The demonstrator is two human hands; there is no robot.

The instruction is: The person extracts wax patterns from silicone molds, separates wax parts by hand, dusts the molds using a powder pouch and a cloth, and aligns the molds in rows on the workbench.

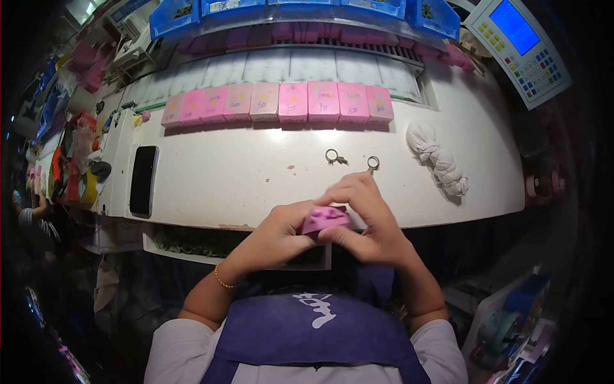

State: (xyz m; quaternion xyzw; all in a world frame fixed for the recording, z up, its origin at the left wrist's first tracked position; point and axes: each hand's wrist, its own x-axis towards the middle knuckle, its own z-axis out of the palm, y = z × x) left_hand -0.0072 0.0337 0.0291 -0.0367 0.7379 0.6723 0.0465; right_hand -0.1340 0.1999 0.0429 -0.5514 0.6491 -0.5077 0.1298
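Observation:
Just above the front edge of the table, a small pink rubber mould (pixel 325 219) is held between both hands. My left hand (pixel 278 233) grips its left side, with fingers wrapped round it and the thumb below. On the other side, my right hand (pixel 368 221) closes on it, thumb at the front and fingers curled over the top. Its upper face looks uneven, with darker hollows. Two dark ring-shaped pieces lie beyond my right hand: one ring piece (pixel 332 155) has a lumpy stem, and the other ring piece (pixel 373 163) sits close to my fingertips.
A row of pink blocks (pixel 293 104) with handwritten marks stands across the white table (pixel 243 166). A phone (pixel 144 181) lies left, a twisted white cloth (pixel 437 160) right. Blue bins (pixel 230 8) and a keypad display (pixel 521 48) stand behind. An open drawer (pixel 192 253) sits below.

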